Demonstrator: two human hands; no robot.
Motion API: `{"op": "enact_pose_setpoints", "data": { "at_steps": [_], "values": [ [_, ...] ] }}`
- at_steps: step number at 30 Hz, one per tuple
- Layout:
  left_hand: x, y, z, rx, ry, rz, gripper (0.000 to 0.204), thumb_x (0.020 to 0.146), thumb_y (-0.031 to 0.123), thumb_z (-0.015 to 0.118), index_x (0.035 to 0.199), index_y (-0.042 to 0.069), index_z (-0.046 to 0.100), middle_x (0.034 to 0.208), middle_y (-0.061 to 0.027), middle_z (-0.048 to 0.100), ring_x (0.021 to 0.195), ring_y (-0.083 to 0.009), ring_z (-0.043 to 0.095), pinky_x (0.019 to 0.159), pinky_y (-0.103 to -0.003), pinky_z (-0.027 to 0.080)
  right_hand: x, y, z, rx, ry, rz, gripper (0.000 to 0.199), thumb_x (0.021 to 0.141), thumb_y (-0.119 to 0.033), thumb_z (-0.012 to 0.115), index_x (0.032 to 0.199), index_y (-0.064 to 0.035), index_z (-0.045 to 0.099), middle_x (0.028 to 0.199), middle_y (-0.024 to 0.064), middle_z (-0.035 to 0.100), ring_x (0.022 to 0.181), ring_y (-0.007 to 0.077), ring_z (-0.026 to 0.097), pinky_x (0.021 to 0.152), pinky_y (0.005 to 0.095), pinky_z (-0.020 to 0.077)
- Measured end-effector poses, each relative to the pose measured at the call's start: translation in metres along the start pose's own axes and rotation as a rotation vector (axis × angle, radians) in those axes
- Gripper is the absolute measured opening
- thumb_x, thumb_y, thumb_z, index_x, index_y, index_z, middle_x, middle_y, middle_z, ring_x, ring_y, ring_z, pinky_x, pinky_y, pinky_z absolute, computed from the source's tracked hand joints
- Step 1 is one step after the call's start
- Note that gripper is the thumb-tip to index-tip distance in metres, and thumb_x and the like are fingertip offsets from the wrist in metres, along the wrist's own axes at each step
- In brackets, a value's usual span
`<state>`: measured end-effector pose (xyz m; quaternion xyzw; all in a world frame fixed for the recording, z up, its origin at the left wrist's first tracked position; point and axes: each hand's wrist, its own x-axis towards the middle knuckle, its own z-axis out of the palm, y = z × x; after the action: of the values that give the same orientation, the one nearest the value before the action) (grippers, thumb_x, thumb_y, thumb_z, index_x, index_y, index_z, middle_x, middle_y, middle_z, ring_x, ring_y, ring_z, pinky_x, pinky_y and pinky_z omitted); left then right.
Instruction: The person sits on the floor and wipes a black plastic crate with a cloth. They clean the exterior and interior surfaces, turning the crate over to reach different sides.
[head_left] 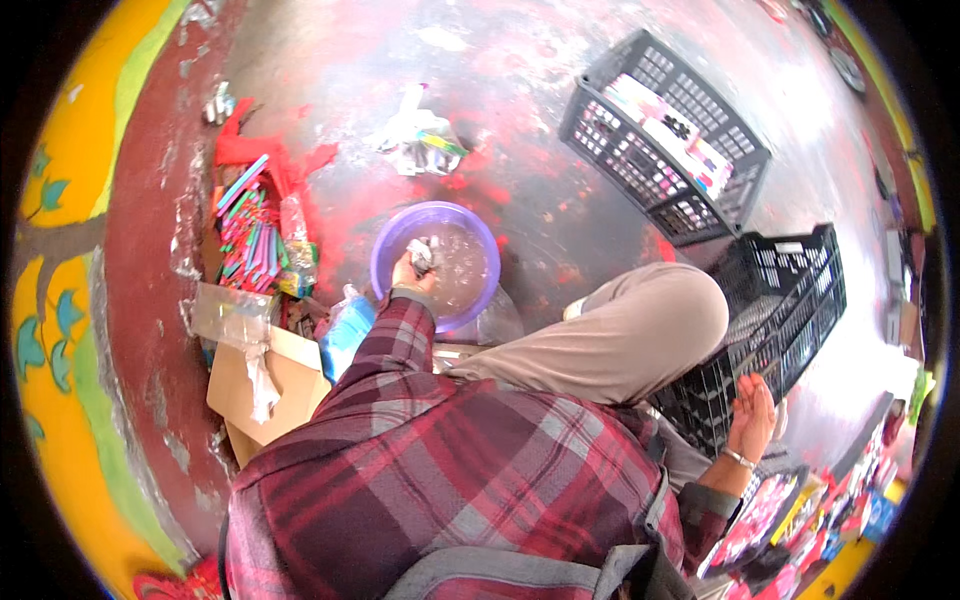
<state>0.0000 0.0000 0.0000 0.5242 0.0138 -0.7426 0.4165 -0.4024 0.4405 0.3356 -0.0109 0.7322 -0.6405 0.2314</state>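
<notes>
Holding a crumpled greyish wad (421, 254), left hand (411, 276) over round purple plastic basin (494, 262), mid-frame; right hand (752, 416), lower right, grip unclear.

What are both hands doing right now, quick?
Left hand: closed on a crumpled grey-white wad, over the purple basin.
Right hand: beside a black crate, fingers bent; can't tell if it's holding anything.

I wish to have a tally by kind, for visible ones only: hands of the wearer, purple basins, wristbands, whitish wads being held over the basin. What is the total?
Hands: 2 (left hand, right hand)
Purple basin: 1
Wristband: 1
Whitish wad: 1
Total: 5
</notes>
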Motion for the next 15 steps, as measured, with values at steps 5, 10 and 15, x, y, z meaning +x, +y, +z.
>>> {"op": "enact_pose_setpoints", "data": {
  "at_steps": [5,10,15],
  "values": [
    [-0.011,-0.014,0.01,-0.233,0.021,-0.104,0.028,0.087,0.026,0.042,0.091,0.01,0.065,0.094,-0.0046,0.065,0.094,-0.0228,0.058,0.09,-0.044,0.041,0.005,-0.009,-0.023,0.048,0.031,0.008,0.031,0.092,-0.024,0.051,0.113,-0.0011,0.056,0.101,0.01,0.065,0.09,0.0157,0.061,0.07,0.0247,0.043],
    [-0.117,0.026,0.068,-0.055,0.071,-0.278,0.04,0.088,0.038,0.042,0.115,0.011,0.052,0.122,-0.0123,0.051,0.113,-0.0347,0.046,0.1,-0.062,0.021,0.007,-0.005,-0.023,0.07,0.038,0.024,0.034,0.092,-0.024,0.051,0.115,-0.0006,0.054,0.103,0.0101,0.063,0.093,0.0153,0.059,0.072,0.0248,0.0435],
    [-0.091,0.017,0.049,-0.222,-0.113,-0.19,0.036,0.08,0.034,0.065,0.102,0.007,0.055,0.108,-0.013,0.056,0.1,-0.0359,0.053,0.086,-0.064,0.039,0.009,-0.001,-0.036,0.075,0.033,0.02,0.035,0.092,-0.025,0.05,0.117,-0.0014,0.055,0.106,0.0096,0.063,0.094,0.0167,0.059,0.075,0.0254,0.0428]
  ]
}}
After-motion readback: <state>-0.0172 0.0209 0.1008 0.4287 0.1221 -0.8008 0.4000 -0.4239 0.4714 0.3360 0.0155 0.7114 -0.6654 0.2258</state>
